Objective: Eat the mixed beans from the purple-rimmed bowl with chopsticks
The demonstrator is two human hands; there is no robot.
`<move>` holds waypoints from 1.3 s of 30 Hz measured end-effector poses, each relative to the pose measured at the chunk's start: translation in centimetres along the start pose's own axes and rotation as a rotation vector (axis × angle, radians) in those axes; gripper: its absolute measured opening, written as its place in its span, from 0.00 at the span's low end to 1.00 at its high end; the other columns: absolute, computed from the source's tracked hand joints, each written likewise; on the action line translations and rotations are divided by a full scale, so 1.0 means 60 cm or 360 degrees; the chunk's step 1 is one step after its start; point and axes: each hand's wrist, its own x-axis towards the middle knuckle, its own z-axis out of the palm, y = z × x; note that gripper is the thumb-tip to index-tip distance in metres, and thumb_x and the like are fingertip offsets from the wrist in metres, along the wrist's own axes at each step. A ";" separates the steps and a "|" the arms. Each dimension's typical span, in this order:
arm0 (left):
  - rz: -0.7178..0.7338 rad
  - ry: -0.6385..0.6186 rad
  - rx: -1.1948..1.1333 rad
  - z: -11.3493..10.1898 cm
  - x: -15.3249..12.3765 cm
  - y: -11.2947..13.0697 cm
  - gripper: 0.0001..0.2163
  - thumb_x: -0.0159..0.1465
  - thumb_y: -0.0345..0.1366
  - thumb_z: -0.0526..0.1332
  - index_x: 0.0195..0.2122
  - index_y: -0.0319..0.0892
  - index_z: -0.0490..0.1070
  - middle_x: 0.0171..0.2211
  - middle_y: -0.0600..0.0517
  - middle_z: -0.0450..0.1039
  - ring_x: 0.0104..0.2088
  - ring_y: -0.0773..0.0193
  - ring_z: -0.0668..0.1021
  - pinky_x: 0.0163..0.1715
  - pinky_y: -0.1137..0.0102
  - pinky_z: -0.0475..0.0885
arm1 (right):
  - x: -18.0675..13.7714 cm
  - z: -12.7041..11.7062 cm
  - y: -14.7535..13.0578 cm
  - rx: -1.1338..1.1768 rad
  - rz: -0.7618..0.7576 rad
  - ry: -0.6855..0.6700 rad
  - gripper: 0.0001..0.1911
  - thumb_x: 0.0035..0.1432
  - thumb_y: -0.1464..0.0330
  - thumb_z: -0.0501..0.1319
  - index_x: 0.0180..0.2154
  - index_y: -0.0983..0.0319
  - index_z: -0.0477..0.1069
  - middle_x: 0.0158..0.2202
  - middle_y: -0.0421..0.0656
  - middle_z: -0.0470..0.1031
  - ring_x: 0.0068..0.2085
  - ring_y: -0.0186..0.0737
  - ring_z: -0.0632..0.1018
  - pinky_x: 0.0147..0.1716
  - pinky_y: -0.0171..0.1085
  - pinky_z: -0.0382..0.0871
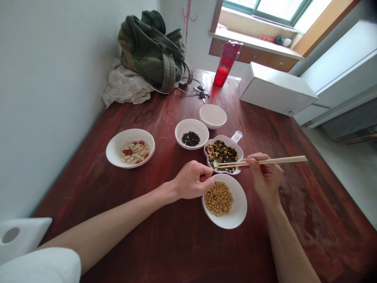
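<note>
My right hand [265, 177] is closed around a pair of wooden chopsticks [282, 160]. Their tips reach into a purple-rimmed, scalloped dish [240, 151] of mixed dark, green and yellow beans. A pale piece sits at the tips, too small to name. My left hand [194, 180] is curled, thumb and forefinger at the rim of a white bowl [240, 212] holding yellow soybeans [218, 198]. Just behind stands a white bowl [179, 135] with black beans [191, 138]. Farther left, another white bowl [113, 151] contains pale flat seeds and red-brown pieces [135, 152].
One more white bowl [213, 116] stands behind the black beans. At the back of the red-brown table [123, 243] are a green bag [150, 51], a patterned cloth [125, 84], keys [202, 94], a red bottle [226, 65] and a white box [277, 90]. A wall borders the left side.
</note>
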 end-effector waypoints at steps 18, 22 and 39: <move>-0.0025 -0.0007 0.0010 -0.002 0.001 0.002 0.19 0.62 0.35 0.58 0.19 0.42 0.49 0.17 0.60 0.47 0.21 0.73 0.53 0.23 0.72 0.48 | 0.003 0.000 0.011 0.0208 0.0130 0.0122 0.10 0.66 0.60 0.67 0.35 0.59 0.77 0.31 0.41 0.80 0.30 0.42 0.84 0.28 0.38 0.80; -0.0015 -0.0004 0.0015 -0.002 0.001 0.003 0.19 0.63 0.34 0.58 0.19 0.42 0.48 0.18 0.60 0.47 0.21 0.74 0.52 0.23 0.72 0.48 | 0.003 0.002 0.007 0.0298 0.0188 0.0134 0.09 0.66 0.61 0.67 0.36 0.59 0.78 0.31 0.42 0.80 0.31 0.42 0.84 0.27 0.38 0.81; -0.0024 -0.0007 0.0025 -0.001 0.000 0.002 0.19 0.63 0.35 0.58 0.19 0.41 0.49 0.18 0.60 0.47 0.21 0.73 0.52 0.23 0.72 0.47 | -0.008 0.021 0.002 0.0379 0.0250 -0.0038 0.07 0.66 0.62 0.67 0.39 0.59 0.79 0.32 0.42 0.82 0.30 0.44 0.85 0.28 0.39 0.83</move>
